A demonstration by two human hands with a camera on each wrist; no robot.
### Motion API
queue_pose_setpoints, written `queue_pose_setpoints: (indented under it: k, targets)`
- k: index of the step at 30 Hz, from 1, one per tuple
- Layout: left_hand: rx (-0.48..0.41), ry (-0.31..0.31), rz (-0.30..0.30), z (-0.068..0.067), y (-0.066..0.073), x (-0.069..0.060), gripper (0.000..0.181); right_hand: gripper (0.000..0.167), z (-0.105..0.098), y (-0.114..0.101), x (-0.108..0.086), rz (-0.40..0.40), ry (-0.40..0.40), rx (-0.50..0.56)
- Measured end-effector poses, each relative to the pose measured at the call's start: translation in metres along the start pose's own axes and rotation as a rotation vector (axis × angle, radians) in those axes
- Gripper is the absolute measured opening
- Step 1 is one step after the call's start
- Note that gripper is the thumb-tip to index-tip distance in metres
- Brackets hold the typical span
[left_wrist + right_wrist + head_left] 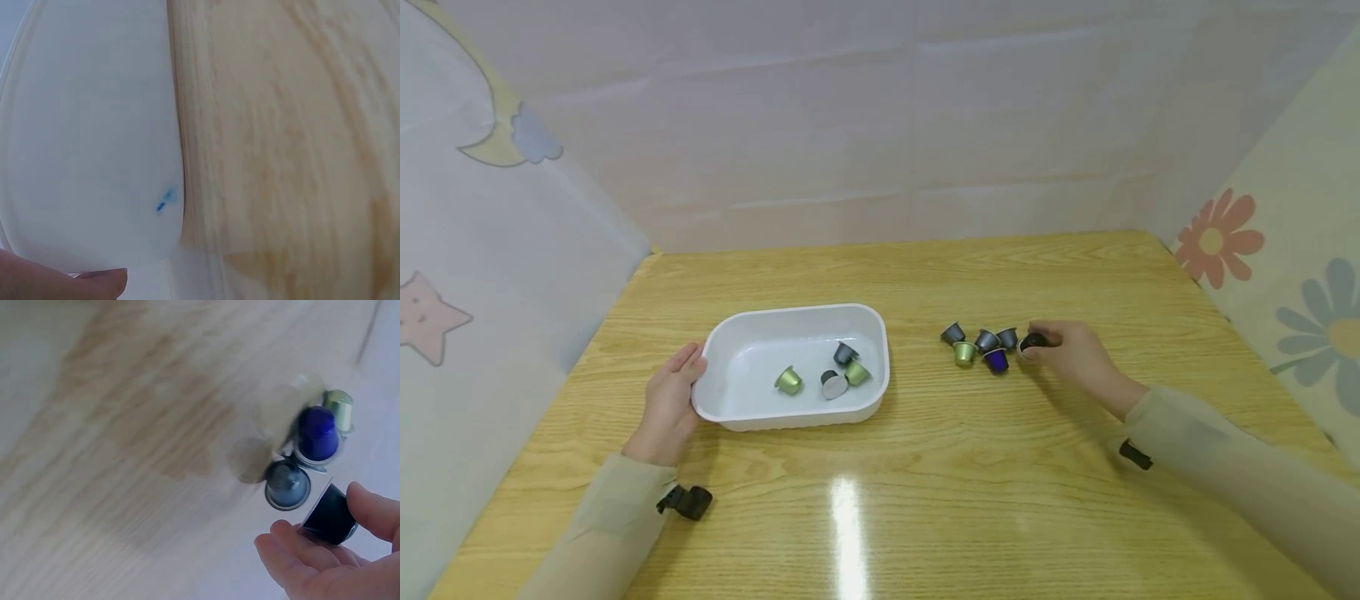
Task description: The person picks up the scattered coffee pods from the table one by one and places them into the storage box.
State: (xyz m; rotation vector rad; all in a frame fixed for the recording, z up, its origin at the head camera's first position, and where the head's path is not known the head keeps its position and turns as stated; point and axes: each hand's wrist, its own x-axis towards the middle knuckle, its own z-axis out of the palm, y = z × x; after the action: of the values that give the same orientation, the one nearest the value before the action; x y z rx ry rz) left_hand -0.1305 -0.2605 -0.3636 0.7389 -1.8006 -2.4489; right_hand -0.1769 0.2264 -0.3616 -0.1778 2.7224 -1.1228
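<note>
Because a smooth, tapering body offers your fingertips little to hold, the black capsule [332,515] could, I judge, slip from your right hand [1078,357] if the pinch is uneven. Its neighbours, the nearest grey capsule [287,482] and the purple capsule [997,361], sit just beside it on the side towards the white tray [805,420], so a low sweep that way could knock them and scatter the group. Should the capsule be carried too low, the tray's raised wall could catch it. You could also tip or slide the tray by pushing unevenly with your left hand [668,404], which is at the tray's left end, the thumb by the rim; I cannot tell whether those fingers curl round the wall.

As for where it lies, the black capsule is between your right thumb and fingers, narrow around it, with its pale rim turned towards the tray. Both are well to the right of the tray, on the far side of the loose group, where a green capsule [965,354] also stands nearer the tray than your hand. Whether the held capsule touches the table [970,492] is unclear.
</note>
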Motion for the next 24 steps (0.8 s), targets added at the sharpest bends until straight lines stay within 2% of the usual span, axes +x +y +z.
queue_pose_setpoints:
  k: [4,11,19,24]
  targets:
    - [-0.002,0.004,-0.004,0.000,0.000,0.000,0.056,0.056,-0.002,-0.005,-0.002,0.005,0.025,0.020]
    - [0.014,0.009,0.004,0.000,-0.001,-0.002,0.056,0.054,-0.003,-0.014,-0.006,0.004,0.018,0.021]
    - [-0.029,0.009,-0.010,0.001,0.001,-0.003,0.056,0.053,-0.003,-0.032,-0.010,-0.006,0.023,0.039]
    - [-0.052,0.009,-0.017,0.002,0.002,-0.002,0.056,0.053,-0.001,-0.043,-0.009,-0.002,0.013,0.092]
